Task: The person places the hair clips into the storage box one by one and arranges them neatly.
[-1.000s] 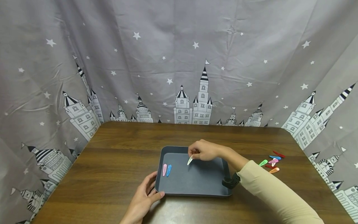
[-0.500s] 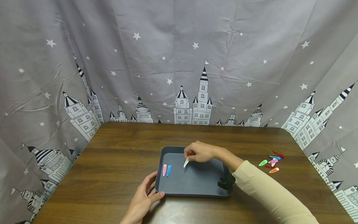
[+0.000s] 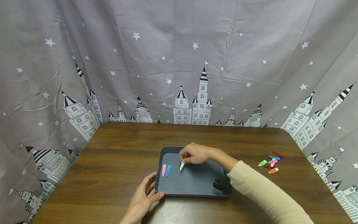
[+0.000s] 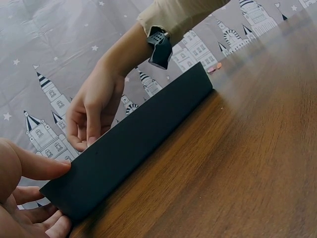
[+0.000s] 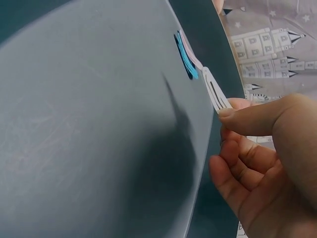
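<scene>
A white snap hair clip (image 5: pixel 216 91) is pinched between the thumb and fingers of my right hand (image 3: pixel 195 153), its free end pointing down over the dark grey tray (image 3: pixel 193 186). To the left of it a pink hair clip (image 3: pixel 164 170) and a blue hair clip (image 3: pixel 168 171) lie side by side on the tray floor. My left hand (image 3: pixel 146 193) grips the tray's near left corner, thumb on the rim and fingers around the outer wall, as the left wrist view also shows.
On the wooden table (image 3: pixel 112 174) to the right lies a loose group of several hair clips, among them a green hair clip (image 3: pixel 262 163) and an orange hair clip (image 3: pixel 273 170). A grey curtain (image 3: pixel 237 62) with printed castles hangs behind the table.
My right hand has moved left and slightly nearer over the tray with the white hair clip, closer to the blue one. The left hand has stayed on the corner.
</scene>
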Tool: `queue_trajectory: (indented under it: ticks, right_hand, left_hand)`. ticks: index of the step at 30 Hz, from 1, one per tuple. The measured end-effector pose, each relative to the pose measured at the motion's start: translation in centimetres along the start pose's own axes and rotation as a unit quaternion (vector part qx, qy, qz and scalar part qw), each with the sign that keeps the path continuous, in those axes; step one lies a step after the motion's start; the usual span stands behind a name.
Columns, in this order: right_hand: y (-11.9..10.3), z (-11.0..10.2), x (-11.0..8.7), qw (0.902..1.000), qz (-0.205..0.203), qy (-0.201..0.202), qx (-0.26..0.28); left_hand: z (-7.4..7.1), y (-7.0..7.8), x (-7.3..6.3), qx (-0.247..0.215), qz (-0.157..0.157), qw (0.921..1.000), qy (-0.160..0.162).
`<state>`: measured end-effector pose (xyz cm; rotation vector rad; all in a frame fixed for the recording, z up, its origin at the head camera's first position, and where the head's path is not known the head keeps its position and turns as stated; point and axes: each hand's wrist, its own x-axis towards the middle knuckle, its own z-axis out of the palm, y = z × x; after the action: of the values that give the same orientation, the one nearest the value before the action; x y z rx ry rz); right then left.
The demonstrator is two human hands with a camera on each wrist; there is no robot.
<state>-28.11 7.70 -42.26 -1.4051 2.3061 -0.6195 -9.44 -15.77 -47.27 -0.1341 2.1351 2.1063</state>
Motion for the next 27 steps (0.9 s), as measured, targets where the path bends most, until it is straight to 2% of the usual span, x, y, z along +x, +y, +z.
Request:
queue_trajectory:
  ticks: [27]
  right_hand:
    - [-0.6,1.4,1.7,0.9996,0.004,-0.029,0.007]
  left_hand:
    - [-0.1,0.1,0.1,0.005,-0.015,0.9999,0.004]
